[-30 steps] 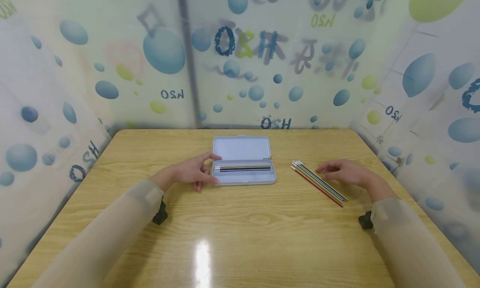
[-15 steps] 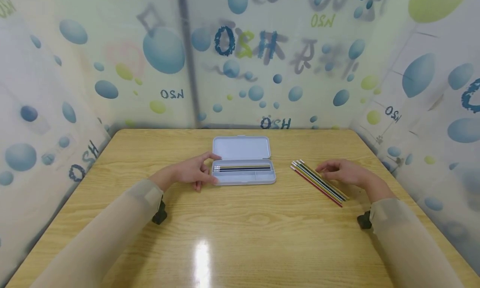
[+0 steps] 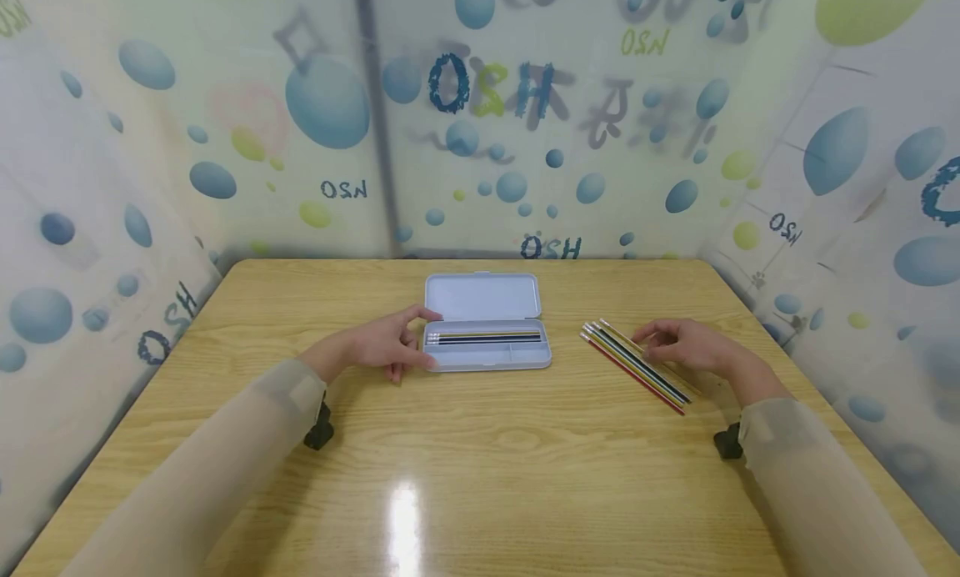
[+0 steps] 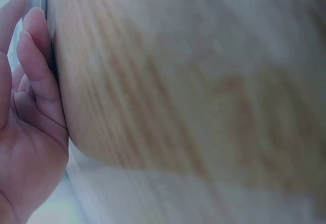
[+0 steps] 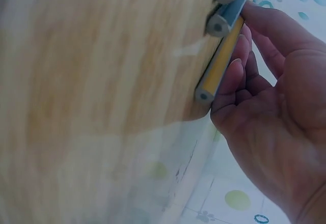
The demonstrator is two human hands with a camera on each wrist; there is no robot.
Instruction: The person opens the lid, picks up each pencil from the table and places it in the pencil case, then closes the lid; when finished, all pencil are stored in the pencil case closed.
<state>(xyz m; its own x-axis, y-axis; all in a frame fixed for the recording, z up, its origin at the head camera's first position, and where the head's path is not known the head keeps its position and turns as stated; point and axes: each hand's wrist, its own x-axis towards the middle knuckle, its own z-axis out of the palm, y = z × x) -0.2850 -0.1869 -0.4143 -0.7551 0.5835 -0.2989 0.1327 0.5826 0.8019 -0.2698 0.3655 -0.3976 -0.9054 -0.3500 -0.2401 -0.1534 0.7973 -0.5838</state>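
A pale blue pencil case (image 3: 482, 297) lies with its lid raised, and several pencils (image 3: 487, 338) rest in its rear compartment. My left hand (image 3: 384, 342) holds the case's left end between thumb and index finger; its other fingers are bent beneath. On the right, several striped and red pencils (image 3: 636, 367) lie slanted side by side on the table. My right hand (image 3: 692, 346) pinches a yellow striped pencil (image 5: 220, 66) at the pile's right edge, slightly apart from the others. The exact fingertip contact is partly hidden in the head view.
The wooden table (image 3: 480, 469) reaches back to a wall sheet (image 3: 600, 177) printed with blue and green spots. Similar sheets close off both sides. A small front compartment at the case's right is divided off.
The yellow pencil has come away from the right side of the pile under my right fingers, and the pile has spread a little. My left hand and the case have stayed put.
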